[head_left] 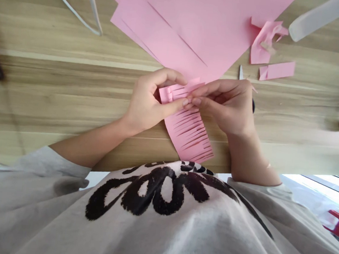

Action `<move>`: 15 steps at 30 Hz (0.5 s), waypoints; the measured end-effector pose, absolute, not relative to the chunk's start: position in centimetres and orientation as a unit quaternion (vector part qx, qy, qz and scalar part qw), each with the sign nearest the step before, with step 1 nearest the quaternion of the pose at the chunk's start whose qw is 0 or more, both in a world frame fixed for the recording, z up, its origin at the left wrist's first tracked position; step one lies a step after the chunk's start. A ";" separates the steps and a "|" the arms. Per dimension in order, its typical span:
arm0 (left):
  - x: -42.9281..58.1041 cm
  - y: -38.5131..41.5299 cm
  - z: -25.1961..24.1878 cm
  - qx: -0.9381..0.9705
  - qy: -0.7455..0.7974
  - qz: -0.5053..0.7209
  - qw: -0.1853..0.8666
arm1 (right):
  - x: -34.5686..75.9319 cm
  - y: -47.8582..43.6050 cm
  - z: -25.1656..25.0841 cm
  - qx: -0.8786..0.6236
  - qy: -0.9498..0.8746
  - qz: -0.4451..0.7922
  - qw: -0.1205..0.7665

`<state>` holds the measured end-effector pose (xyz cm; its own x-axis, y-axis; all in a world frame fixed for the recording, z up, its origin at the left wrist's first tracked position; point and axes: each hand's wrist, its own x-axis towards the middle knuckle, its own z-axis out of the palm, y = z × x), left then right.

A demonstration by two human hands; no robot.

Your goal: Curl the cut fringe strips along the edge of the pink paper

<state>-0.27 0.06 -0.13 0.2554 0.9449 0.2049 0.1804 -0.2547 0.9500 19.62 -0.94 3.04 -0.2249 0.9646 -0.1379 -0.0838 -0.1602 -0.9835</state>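
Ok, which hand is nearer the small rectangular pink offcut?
Right hand: it sits below and left of the pink offcut; the left hand lies farther left.

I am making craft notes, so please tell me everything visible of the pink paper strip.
The pink paper strip is thin and matte, with many narrow slanted slits forming a fringe. One end is rolled into a small curl, held by the left hand; the right hand pinches beside it. The fringed part extends over the wooden table toward the shirt.
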 end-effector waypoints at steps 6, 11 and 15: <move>-0.4 0.1 -0.4 0.664 0.424 0.442 0.429 | 19.6 -0.9 3.1 -0.457 -0.495 0.601 0.430; -0.3 -0.1 -0.1 0.661 0.418 0.439 0.442 | 19.6 -1.0 3.1 -0.477 -0.501 0.575 0.437; -0.2 -0.2 0.2 0.658 0.420 0.433 0.451 | 19.6 -1.1 3.1 -0.472 -0.501 0.576 0.441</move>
<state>-0.19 -0.22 0.18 0.2720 0.9433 0.1904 0.1625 -0.2400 0.9571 19.61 -1.05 3.13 -0.1651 0.9810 -0.1016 -0.0361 -0.1089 -0.9934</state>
